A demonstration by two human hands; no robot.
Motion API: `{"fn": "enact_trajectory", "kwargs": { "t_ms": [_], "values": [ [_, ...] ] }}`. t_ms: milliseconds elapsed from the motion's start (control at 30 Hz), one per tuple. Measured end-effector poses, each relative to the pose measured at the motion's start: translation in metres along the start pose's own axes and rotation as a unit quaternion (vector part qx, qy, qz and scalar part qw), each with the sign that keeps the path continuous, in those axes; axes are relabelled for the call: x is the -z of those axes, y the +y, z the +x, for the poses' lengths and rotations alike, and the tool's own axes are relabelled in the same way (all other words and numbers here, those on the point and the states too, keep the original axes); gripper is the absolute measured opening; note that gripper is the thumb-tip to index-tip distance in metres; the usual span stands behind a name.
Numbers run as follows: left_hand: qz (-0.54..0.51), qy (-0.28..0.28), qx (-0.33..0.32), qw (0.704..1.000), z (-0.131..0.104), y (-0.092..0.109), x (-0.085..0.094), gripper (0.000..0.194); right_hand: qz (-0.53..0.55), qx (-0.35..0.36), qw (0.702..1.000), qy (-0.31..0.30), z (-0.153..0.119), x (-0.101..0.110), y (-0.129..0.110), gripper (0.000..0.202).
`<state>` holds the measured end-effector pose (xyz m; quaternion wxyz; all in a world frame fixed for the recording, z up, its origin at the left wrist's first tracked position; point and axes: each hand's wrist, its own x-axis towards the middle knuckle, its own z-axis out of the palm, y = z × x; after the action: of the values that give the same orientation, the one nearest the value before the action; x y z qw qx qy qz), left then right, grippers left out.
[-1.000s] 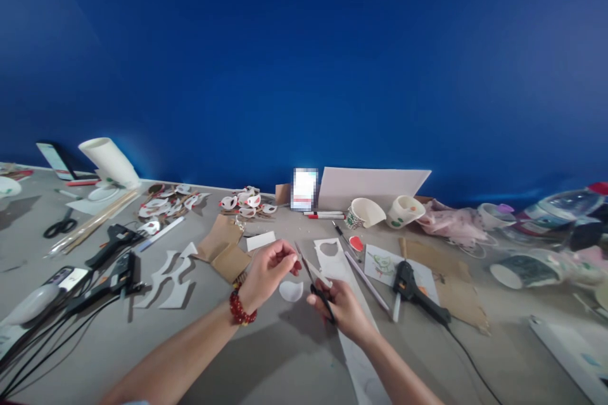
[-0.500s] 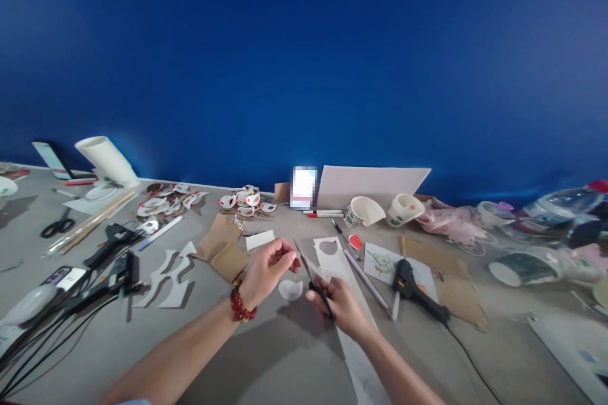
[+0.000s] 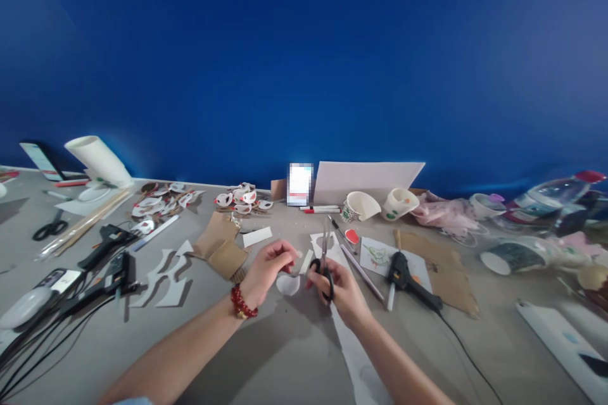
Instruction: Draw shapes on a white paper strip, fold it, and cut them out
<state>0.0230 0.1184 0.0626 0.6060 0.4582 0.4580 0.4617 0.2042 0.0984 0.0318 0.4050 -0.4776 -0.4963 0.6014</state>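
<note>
My right hand (image 3: 342,291) grips black-handled scissors (image 3: 325,259), the blades pointing up and away from me. My left hand (image 3: 268,269), with a red bead bracelet at the wrist, is closed in a pinch; a tiny pale bit shows at the fingertips, too small to name. Just below those fingertips a rounded white paper cutout (image 3: 287,285) lies on the table. A narrow white paper strip (image 3: 306,262) is between the hands. Beneath the right hand and forearm runs a long white paper sheet (image 3: 356,357) with a rounded hole near its far end.
Left are curved white cutouts (image 3: 173,288), folded cardboard (image 3: 223,247), glue guns (image 3: 114,272) and several paper birds (image 3: 242,198). A lit phone (image 3: 299,185) stands by the blue wall. Paper cups (image 3: 360,206), a bird drawing (image 3: 377,254) and another glue gun (image 3: 403,275) are right.
The scissors have swung from pointing up-left to nearly upright. The narrow paper strip, earlier beside the blades at my right hand, now shows between the hands. The view has shifted slightly.
</note>
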Motion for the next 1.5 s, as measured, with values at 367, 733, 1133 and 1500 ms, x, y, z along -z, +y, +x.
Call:
{"fn": "enact_trajectory", "kwargs": {
  "t_ms": [367,733,1133,1500],
  "values": [
    [0.076,-0.017,-0.025,0.997,-0.013,-0.016,-0.017,0.027,0.006,0.023,0.997,0.069,0.000,-0.008,0.003,0.026],
    [0.263,0.011,-0.152,0.953,0.014,-0.009,0.020,0.028,0.007,0.006,0.998,0.059,0.003,-0.002,0.000,0.027],
    [0.232,-0.184,-0.079,0.952,-0.002,-0.002,0.005,0.012,-0.010,0.001,1.000,0.002,0.000,-0.001,-0.006,0.018],
    [0.085,-0.065,-0.034,0.994,-0.010,0.017,-0.001,0.016,-0.092,0.008,0.993,-0.071,-0.010,-0.006,-0.014,0.035]
  ]
}}
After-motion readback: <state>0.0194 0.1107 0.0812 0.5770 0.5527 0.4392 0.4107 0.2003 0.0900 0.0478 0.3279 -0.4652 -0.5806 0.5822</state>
